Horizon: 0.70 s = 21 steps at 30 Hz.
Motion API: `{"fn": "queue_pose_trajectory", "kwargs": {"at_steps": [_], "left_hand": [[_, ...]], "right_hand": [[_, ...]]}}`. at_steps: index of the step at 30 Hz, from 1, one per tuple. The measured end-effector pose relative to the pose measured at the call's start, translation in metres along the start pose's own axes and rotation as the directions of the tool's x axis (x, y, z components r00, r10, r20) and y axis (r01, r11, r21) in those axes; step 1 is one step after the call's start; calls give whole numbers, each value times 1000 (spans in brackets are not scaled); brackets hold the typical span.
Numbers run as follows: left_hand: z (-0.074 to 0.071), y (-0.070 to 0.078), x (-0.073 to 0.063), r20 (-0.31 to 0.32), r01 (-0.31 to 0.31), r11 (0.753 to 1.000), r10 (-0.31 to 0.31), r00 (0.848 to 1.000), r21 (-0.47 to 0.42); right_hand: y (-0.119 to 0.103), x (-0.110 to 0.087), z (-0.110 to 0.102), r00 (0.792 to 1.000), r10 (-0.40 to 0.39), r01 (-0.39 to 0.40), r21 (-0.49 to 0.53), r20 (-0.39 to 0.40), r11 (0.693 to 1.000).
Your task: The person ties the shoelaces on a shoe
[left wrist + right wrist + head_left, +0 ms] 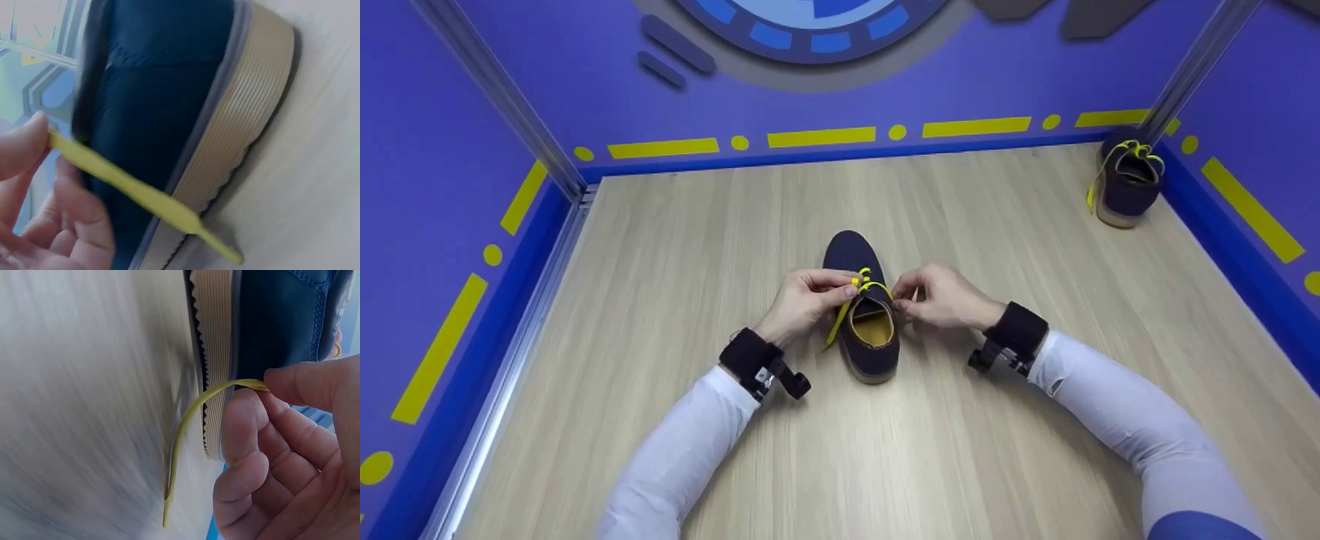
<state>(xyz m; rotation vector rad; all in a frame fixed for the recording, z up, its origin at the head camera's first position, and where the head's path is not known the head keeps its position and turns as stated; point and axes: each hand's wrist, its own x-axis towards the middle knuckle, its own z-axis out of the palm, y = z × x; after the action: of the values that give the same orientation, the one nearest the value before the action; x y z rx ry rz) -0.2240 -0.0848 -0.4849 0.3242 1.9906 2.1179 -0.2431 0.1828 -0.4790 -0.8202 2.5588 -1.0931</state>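
A dark shoe with a tan sole stands upright on the table, toe pointing away from me. Yellow laces cross its front. On its left side my left hand pinches one end of the shoelace between thumb and finger, and the loose tip hangs down past the sole. My right hand, at the shoe's right side, pinches the other shoelace end between thumb and forefinger. That tail curves down toward the tabletop in the right wrist view.
A second dark shoe with yellow laces stands in the far right corner. The wooden table is bounded by blue-purple panels at the back and sides. A metal rail runs along the left edge.
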Motion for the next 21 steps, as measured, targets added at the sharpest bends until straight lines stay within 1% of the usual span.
{"fn": "queue_pose_trajectory", "kwargs": {"at_steps": [4, 7, 9, 13, 16, 21], "left_hand": [[6, -4, 3, -83, -25, 999, 21, 996, -46], [9, -7, 4, -134, -54, 998, 48, 990, -45], [9, -8, 4, -156, -62, 998, 58, 986, -23], [11, -8, 5, -181, -49, 998, 53, 982, 26], [12, -7, 5, -190, -40, 999, 46, 981, 34], [13, -5, 5, -179, -40, 999, 46, 983, 34]], "right_hand": [[1, 0, 0, 1000, 25, -25, 44, 10, 999], [2, 0, 0, 999, 36, -36, 53, 7, 998], [2, 0, 0, 999, 34, -34, 61, 0, 998], [2, -1, -1, 999, 25, -23, 87, -24, 996], [2, -1, -1, 999, 17, -10, 124, -52, 992], [3, 0, -1, 991, -1, 24, 169, -137, 985]]}}
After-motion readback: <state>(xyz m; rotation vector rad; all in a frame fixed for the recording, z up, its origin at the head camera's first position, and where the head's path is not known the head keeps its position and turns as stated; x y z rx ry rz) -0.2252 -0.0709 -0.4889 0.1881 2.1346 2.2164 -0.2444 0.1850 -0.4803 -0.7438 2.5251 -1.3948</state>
